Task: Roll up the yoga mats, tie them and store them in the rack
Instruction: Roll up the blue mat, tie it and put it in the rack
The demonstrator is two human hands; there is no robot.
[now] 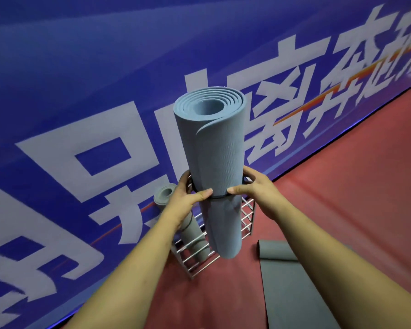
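Head cam view, looking down at my own arms. I've got the rolled blue mat (211,150) standing pretty much upright between my two hands, open spiral end up toward the camera. My left hand (188,198) grips it from the left side and my right hand (254,188) from the right. Both are curled round the roll about halfway down, with the thumbs across the front and almost meeting. The rest of my fingers wrap round the back, out of sight. There's a thin black strap (220,197) cinched round the mat right at thumb level, and both thumbs sit on or just above it.

The bottom end of the mat hangs below my hands, right over the metal wire rack (199,264) on the red floor (354,186). I honestly can't tell if it's touching the rack or inside a slot.

A grey rolled mat (195,238) stands in the rack already, just behind my left wrist, leaning toward the blue banner wall (81,67) with the big white lettering. Off to the right of the rack, under my right forearm, a flat grey mat (292,293) lies unrolled on the floor.
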